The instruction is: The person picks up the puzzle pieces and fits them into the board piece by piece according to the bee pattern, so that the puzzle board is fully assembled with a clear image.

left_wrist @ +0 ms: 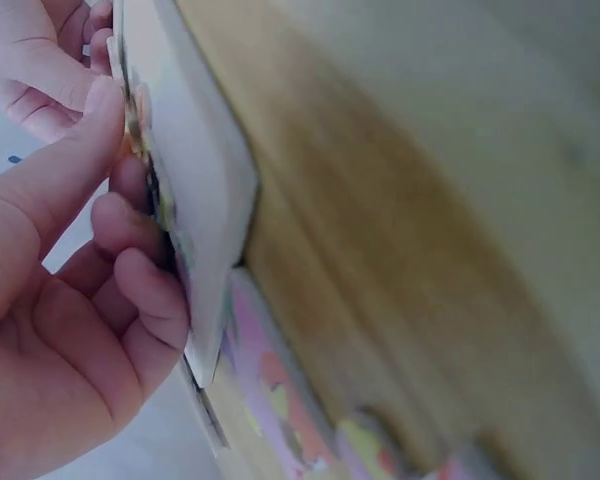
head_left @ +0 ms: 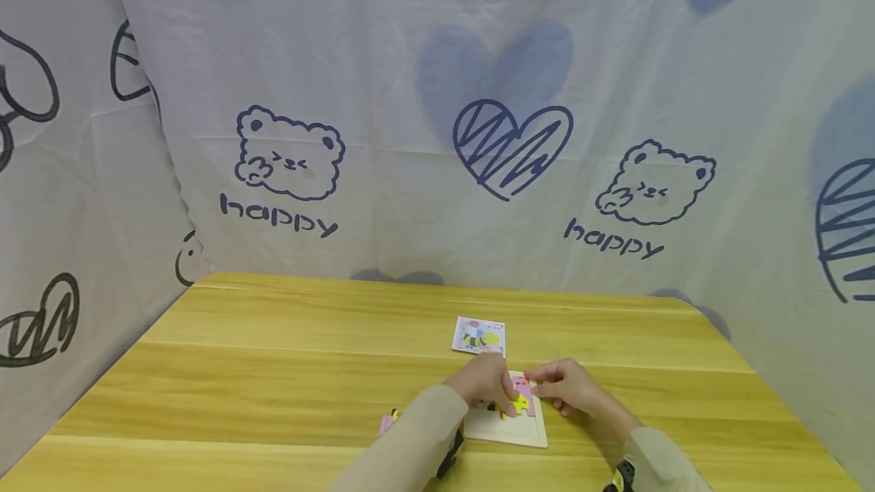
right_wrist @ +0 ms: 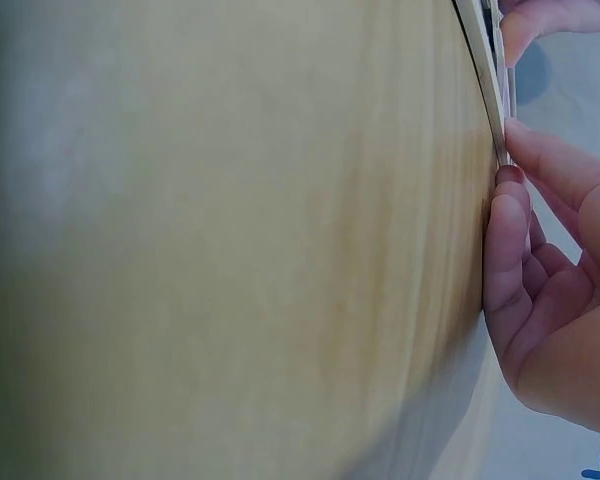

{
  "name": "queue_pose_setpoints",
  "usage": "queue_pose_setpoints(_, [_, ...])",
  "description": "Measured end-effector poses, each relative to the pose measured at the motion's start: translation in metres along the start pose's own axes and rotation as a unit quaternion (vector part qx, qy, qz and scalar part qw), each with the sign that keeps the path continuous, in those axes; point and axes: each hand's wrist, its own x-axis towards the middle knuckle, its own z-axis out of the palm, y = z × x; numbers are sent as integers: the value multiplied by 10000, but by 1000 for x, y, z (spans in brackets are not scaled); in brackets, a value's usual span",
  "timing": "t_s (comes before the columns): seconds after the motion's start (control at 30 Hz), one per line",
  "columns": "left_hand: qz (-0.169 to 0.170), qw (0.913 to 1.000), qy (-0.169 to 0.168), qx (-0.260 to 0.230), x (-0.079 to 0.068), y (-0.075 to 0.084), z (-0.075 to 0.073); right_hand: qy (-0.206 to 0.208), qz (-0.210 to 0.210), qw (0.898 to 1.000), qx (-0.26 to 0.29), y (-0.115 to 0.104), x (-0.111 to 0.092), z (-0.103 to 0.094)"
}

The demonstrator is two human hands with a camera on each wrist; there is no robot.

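Observation:
A small wooden jigsaw board [head_left: 506, 437] lies on the table, its pale frame partly filled with pink, yellow and black pieces. My left hand [head_left: 484, 382] reaches over it from the left; its thumb and index finger pinch a yellow-and-pink puzzle piece [head_left: 522, 405] at the board's surface. In the left wrist view the other fingers curl beside the board's edge, and the piece is largely hidden by the fingertips. My right hand [head_left: 570, 388] holds the board's right edge near the upper corner between thumb and index finger, the remaining fingers curled on the table side.
A picture card [head_left: 479, 336] with a yellow-and-black bee lies just behind the board. Loose pink puzzle pieces [head_left: 386, 423] lie left of it, partly behind the left forearm; several show in the left wrist view. Printed cloth [head_left: 410, 173] hangs behind the wooden table [head_left: 273, 370].

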Motion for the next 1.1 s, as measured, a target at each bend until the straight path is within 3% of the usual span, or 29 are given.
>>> queue_pose_setpoints(0.2, [27,10000,-49,27,-2,1,0,-4,3,10000,-32,1,0,0])
queue_pose_setpoints(0.6, [340,9958,-194,827,-1,10,-2,-122,-159,9998,-26,1,0,-2])
queue_pose_setpoints(0.83, [154,9966,-133,804,1,9,-2,-107,-140,9998,-4,2,0,-1])
queue_pose_setpoints(1.1, [486,9902,-42,1306,3,10,0,-130,-134,9998,0,1,0,-3])
